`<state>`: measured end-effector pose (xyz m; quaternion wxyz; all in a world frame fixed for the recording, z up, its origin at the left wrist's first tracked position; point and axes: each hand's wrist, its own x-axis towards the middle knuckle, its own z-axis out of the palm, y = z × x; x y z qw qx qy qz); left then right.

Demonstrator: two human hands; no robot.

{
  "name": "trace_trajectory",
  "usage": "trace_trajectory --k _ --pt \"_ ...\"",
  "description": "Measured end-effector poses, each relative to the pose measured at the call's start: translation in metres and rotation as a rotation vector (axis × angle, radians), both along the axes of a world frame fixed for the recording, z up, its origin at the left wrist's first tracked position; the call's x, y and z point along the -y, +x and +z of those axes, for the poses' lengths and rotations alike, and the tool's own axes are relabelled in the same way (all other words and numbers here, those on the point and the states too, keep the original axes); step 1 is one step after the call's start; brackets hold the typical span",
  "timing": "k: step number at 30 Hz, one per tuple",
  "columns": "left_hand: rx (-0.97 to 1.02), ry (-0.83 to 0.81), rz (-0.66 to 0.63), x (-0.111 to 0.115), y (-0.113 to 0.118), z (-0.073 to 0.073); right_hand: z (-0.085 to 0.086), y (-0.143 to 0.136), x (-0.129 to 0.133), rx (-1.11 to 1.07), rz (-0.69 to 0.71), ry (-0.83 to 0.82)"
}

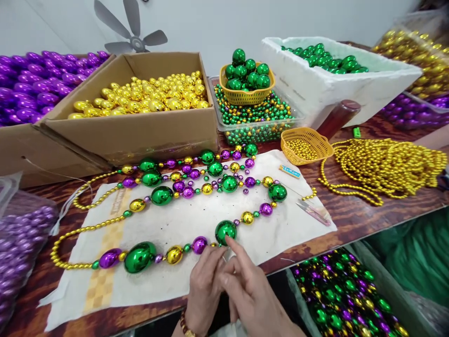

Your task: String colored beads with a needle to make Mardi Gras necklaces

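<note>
Two hands meet at the table's near edge; right hand (254,292) fingertip touches the green bead (225,232); left hand (205,285) pinches the strand beside it.

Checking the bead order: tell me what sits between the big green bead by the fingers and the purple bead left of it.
Head view: only a tiny gold bead separates the green bead and purple bead.

We see a plain pale wall (224,23) running behind everything, evenly lit, with no window showing. A grey fan (131,30) stands against it near the upper left, its blades spread. Below us lies a dark wooden table (368,213) with a strong grain, its front edge crossing the lower part of the view and its right end running out of sight. The floor is hidden from us.
</note>
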<state>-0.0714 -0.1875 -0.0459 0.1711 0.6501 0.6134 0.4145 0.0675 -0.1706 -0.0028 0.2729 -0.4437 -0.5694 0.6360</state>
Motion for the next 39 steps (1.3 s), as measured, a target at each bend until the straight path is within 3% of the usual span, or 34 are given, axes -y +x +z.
trace_trajectory --k 4,17,33,39 --pt "0.011 -0.067 -0.04 -0.005 -0.001 -0.012 -0.008 0.013 -0.011 0.058 0.008 0.008" --pt "0.042 -0.189 -0.017 -0.009 -0.008 -0.003 -0.036 0.021 -0.041 0.194 -0.069 0.184" --pt "0.218 -0.243 0.016 -0.02 -0.007 0.014 -0.038 0.036 -0.043 0.202 -0.136 0.224" --pt "0.222 -0.286 0.031 -0.018 -0.007 0.014 -0.041 0.037 -0.042 0.191 -0.146 0.217"
